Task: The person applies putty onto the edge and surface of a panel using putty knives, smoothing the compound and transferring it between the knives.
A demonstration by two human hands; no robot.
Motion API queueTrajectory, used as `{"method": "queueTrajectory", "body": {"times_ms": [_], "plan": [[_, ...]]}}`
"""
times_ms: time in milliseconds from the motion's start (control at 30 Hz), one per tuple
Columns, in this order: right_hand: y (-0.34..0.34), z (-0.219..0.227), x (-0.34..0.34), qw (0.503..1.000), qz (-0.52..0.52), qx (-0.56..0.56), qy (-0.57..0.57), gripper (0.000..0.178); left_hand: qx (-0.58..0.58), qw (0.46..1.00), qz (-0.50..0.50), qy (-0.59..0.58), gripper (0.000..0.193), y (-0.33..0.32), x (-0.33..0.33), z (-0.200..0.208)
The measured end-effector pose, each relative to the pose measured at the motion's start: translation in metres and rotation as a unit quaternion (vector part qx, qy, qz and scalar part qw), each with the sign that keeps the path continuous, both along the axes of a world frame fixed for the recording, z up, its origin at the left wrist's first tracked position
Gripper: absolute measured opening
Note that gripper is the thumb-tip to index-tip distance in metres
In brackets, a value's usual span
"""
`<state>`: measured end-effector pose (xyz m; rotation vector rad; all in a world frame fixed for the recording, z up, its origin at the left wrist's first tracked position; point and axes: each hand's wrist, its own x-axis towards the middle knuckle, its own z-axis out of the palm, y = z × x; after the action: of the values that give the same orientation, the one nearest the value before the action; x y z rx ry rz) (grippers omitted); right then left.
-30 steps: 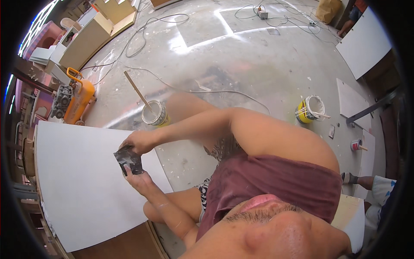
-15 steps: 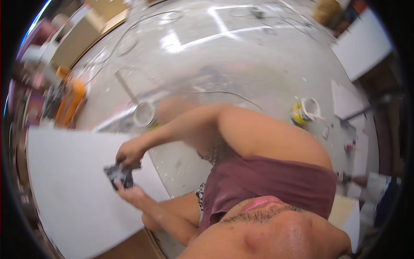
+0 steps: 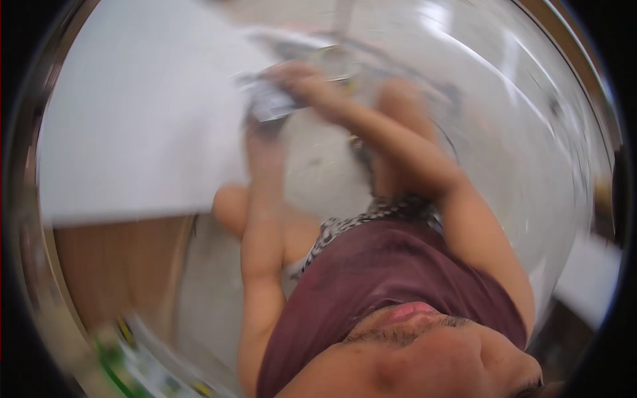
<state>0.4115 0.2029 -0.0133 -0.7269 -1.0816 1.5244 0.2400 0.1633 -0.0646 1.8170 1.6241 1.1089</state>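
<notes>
Gripping a small flat piece (image 3: pixel 272 103) near its upper right corner, our right hand (image 3: pixel 295 79) has its fingers bent around the edge. Our left hand (image 3: pixel 264 129) comes up from below and meets the lower side of the piece, but motion blur swallows its fingers, so we cannot tell whether they are closed on it or only propping it. The piece shows us a pale grey face with a darker lower edge, and it sits between our two hands, over the right border of a broad white panel (image 3: pixel 139 119). Whether it touches the panel we cannot tell.

Our left forearm rises almost straight from the lower edge of the view, while our right forearm slants in from the right. Our left knee (image 3: pixel 229 207) is just beside the panel's near right corner. Below the panel's near edge we see a brown wooden surface (image 3: pixel 119 272), and nearer to us at the lower left, a blurred green and white thing (image 3: pixel 123 368). Just beyond our right hand stands a round bucket (image 3: pixel 332 60), its rim smeared by the motion. We wear a maroon shirt (image 3: pixel 391 259) and black-and-white patterned shorts (image 3: pixel 335 232), above a grey floor (image 3: pixel 212 292).
</notes>
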Motion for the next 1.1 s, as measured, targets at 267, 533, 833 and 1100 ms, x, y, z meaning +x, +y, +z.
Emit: {"method": "queueTrajectory", "body": {"times_ms": [267, 533, 833, 1100], "plan": [[0.004, 0.007, -0.017, 0.978, -0.087, -0.126, 0.143, 0.029, -0.104, 0.636, 0.035, -0.764, 0.025, 0.002, 0.02, 0.047], [-0.006, 0.004, -0.024, 0.971, 0.019, -0.188, 0.144, 0.04, -0.117, 0.635, 0.095, -0.757, 0.026, 0.003, 0.014, 0.042], [-0.016, 0.028, -0.022, 0.997, 0.072, -0.012, -0.037, 0.038, -0.039, 0.65, 0.113, -0.75, 0.024, 0.0, -0.005, 0.048], [-0.012, 0.032, -0.011, 0.956, 0.166, 0.015, -0.243, 0.03, 0.068, 0.756, 0.074, -0.647, 0.019, -0.007, -0.01, 0.054]]}}
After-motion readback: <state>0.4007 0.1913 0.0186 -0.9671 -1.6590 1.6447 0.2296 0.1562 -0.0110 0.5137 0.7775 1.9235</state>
